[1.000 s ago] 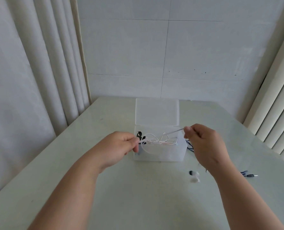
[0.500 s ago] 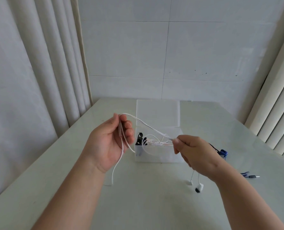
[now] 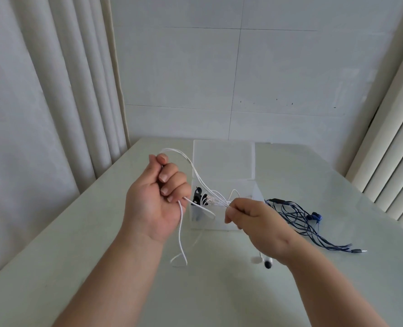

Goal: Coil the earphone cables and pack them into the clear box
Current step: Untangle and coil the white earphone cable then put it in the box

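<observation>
Centrally, we see the white earphone cable (image 3: pixel 180 223) stretched in several strands between both hands, above the table (image 3: pixel 96 251). The left hand (image 3: pixel 155 204), palm toward us, curls its fingers round the looped strands; one loose end hangs from the fist to the tabletop. The right hand (image 3: pixel 254 223) pinches the strands between thumb and fingertips, just before the clear box (image 3: pixel 200 223); the cable's earbuds (image 3: pixel 264 260) dangle beneath its wrist. The box stands open, lid upright, holding black earphones (image 3: pixel 198 195). Blue earphones (image 3: pixel 299 215) lie beside it, rightward.
</observation>
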The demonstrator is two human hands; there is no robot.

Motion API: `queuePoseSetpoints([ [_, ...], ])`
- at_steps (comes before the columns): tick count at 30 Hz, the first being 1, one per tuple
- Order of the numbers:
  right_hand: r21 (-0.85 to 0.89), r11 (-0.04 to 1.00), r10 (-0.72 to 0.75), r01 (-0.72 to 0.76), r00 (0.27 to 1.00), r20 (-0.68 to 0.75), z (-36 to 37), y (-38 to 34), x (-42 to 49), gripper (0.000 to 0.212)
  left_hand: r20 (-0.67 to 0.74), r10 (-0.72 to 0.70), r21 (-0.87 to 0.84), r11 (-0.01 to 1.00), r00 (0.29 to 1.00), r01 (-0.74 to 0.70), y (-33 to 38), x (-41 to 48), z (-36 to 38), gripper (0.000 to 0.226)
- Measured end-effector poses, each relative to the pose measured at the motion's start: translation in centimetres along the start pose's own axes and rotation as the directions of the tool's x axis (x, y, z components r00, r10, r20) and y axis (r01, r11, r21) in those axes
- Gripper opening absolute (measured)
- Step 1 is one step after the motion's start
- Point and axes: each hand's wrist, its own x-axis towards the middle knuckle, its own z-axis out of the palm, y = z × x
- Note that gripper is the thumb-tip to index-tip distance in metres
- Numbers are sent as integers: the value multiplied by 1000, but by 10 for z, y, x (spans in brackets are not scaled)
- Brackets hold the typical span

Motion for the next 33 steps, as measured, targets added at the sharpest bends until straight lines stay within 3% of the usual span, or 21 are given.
queuePoseSetpoints([
  [4, 223, 974, 4, -26, 995, 101, 6, -10, -5, 18, -7, 51, -22, 998, 999, -51, -3, -1, 4, 33],
  [6, 261, 965, -20, -18, 989, 144, 9, -14, -8, 30, -23, 63, -27, 998, 998, -63, -4, -1, 5, 33],
  [9, 253, 967, -74, 25, 979, 188, 20, -19, -11, 67, -36, 76, -24, 997, 996, -77, -6, -1, 7, 33],
  [17, 179, 977, -124, 113, 991, 55, 44, -19, -6, 115, -69, 98, 2, 995, 993, -99, -8, 0, 6, 33],
  [22, 59, 995, -82, 85, 995, -50, 46, -18, -5, 137, -80, 95, 1, 995, 992, -95, -8, 0, 5, 33],
  [25, -79, 988, -137, 131, 987, -84, 45, -20, -6, 113, -78, 97, -2, 995, 992, -98, -9, 1, 5, 33],
  [28, -166, 971, -191, 172, 976, -107, 48, -19, -6, 42, -64, 114, 35, 993, 991, -112, -9, 0, 5, 34],
  [30, -117, 979, -181, 166, 975, -132, 48, -21, -5, 9, -53, 109, 36, 994, 993, -107, -9, 1, 4, 35],
  [33, -20, 989, -146, 144, 983, -108, 39, -23, -5, 11, -76, 119, 19, 993, 990, -118, -5, 4, 1, 33],
])
